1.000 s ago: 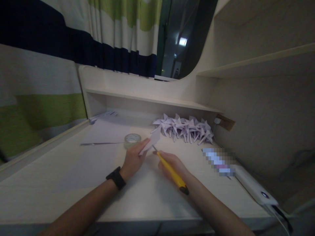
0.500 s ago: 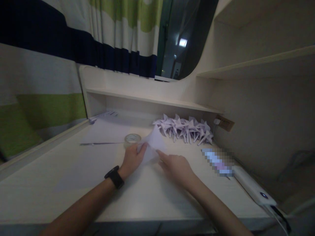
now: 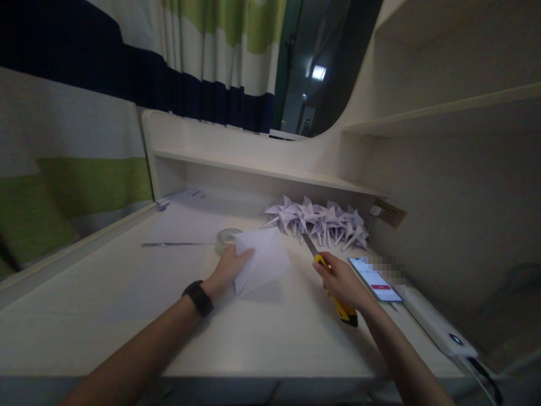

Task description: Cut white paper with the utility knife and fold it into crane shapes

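My left hand, with a dark watch on its wrist, grips the left side of a white paper sheet. Crease lines cross the paper, which is partly opened out above the desk. In my right hand is a yellow utility knife, its long blade extended and pointing away toward the back. The blade is apart from the sheet, to its right. Just behind my left hand lies a roll of clear tape, partly covered by the hand and the paper.
Several folded paper pinwheels are heaped at the back under the shelf. A paper stack lies back left, with another sheet nearer. On the right are a lit phone and a white power strip with cables.
The folded paper has opened out in my left hand. My right hand has left the paper, moved right, and now holds the utility knife.
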A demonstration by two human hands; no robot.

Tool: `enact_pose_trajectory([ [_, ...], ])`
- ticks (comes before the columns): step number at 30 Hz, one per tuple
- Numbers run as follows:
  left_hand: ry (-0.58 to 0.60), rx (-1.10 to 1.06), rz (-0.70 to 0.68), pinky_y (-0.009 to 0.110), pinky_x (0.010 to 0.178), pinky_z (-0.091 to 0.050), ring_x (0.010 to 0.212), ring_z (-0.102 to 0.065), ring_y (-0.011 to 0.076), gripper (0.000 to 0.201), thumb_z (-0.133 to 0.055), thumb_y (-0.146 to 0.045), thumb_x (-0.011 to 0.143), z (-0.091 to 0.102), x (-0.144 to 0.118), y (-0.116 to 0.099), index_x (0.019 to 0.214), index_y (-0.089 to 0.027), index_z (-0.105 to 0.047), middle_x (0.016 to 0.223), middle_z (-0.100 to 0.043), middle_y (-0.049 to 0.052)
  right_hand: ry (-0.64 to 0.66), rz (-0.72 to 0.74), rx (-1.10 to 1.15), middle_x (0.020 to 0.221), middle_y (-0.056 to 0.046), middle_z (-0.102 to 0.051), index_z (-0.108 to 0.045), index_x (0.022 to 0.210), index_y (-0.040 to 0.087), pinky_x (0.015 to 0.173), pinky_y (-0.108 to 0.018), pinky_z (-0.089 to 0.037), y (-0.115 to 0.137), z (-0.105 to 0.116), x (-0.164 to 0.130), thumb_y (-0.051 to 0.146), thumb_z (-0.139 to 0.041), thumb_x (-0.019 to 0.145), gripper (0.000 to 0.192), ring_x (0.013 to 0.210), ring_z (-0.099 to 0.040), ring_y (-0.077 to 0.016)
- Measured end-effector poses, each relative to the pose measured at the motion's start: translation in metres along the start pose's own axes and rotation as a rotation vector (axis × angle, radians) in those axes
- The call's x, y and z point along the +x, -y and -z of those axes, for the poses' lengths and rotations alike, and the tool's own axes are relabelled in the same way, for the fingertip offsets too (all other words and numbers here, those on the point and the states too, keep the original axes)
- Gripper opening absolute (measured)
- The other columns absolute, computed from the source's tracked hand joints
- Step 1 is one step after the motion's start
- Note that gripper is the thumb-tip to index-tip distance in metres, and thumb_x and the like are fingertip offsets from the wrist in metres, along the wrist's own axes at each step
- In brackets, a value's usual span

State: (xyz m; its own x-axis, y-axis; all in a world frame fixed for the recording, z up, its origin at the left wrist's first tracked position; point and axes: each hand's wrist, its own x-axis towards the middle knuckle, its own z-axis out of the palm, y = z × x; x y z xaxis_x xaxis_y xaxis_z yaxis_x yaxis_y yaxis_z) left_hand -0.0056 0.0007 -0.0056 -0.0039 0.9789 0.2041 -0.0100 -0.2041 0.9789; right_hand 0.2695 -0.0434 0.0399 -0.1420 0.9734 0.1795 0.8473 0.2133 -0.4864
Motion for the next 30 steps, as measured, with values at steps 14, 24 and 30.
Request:
enact_pose_trajectory([
  [14, 0.200, 0.508, -0.136, 0.037, 0.076, -0.051, 0.085, -0.065, 0.0268, 0.022, -0.057, -0.022, 0.074, 0.003, 0.007, 0.019, 0.090, -0.011, -0.066, 0.095, -0.071, 0.013, -0.121, -0.091, -0.378, 0.092, -0.013, -0.066, -0.062, 0.096, 0.013, 0.072, -0.026, -0.038, -0.065, -0.034, 0.020, 0.030, -0.038, 0.094, 0.029, 0.085, -0.063, -0.0212],
  [24, -0.039, 1.052, -0.461, 0.042, 0.101, -0.039, 0.124, -0.046, 0.0294, 0.058, -0.050, -0.017, 0.083, 0.000, -0.007, 0.018, 0.138, -0.007, -0.035, 0.135, -0.048, 0.021, -0.183, -0.093, -0.485, 0.089, -0.012, -0.061, -0.063, 0.094, 0.012, 0.076, -0.027, -0.039, -0.069, -0.044, 0.017, 0.026, -0.039, 0.094, 0.028, 0.082, -0.061, -0.0205],
  [30, -0.049, 1.262, -0.597, 0.045, 0.100, -0.037, 0.120, -0.045, 0.0297, 0.040, -0.050, -0.013, 0.082, -0.001, -0.016, -0.003, 0.122, -0.014, -0.053, 0.130, -0.052, 0.016, -0.217, -0.099, -0.516, 0.095, -0.015, -0.062, -0.054, 0.116, 0.008, 0.074, -0.029, -0.041, -0.067, -0.043, 0.015, 0.026, -0.041, 0.093, 0.032, 0.083, -0.062, -0.0225],
])
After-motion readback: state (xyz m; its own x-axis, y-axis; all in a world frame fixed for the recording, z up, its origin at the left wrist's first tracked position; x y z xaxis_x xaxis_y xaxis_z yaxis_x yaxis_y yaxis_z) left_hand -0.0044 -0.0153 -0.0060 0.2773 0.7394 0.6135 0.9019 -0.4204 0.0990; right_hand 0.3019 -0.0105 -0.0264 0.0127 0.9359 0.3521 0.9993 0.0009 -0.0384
